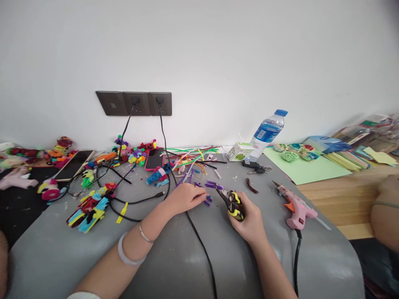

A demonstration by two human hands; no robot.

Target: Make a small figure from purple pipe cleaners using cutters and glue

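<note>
My right hand [247,218] is wrapped round the black and yellow handles of a pair of pliers [233,205]. Their dark jaws point up and left, close to a small purple pipe cleaner bundle [213,185] on the grey table [174,249]. Left of the pliers, my left hand [185,197] lies low over the tabletop, fingers pressed together on a short purple pipe cleaner piece [208,202]. Part of that piece is hidden under the fingertips. Just behind this hand lie longer purple stems [187,176].
A pink glue gun [297,209] lies at right with its cord trailing forward. Behind stand a tilted water bottle [266,135] and a drink carton [240,151], with keys [260,169] nearby. Black cables [199,243] cross the table. Colourful pipe cleaner figures [93,207] and phones [154,159] lie left.
</note>
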